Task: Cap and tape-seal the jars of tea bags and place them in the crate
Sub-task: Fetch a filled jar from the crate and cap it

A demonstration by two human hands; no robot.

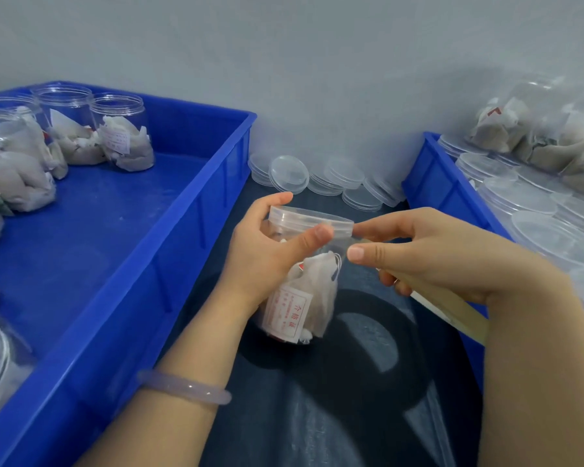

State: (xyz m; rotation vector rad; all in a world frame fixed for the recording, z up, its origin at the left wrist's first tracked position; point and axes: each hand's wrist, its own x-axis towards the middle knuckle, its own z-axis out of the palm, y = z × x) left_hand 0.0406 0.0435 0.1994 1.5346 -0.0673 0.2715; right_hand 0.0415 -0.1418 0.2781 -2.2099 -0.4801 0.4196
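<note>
Worktop (317, 399) lane between the two crates is narrow. Its middle is taken by the left hand (267, 251) gripping the jar (304, 281) and the right hand (429, 254) holding the tape roll (452, 308). Lane is open toward 6 o'clock. At 12 o'clock, loose lids (317, 178) pile against the wall (317, 62) and block the far end. Left crate (196, 210) at 9 o'clock has a raised side wall to clear and bare floor beyond it. Open jars (122, 133) crowd its 10 o'clock corner and left edge. Right crate (432, 176) at 3 o'clock is packed with capped jars (520, 203).
</note>
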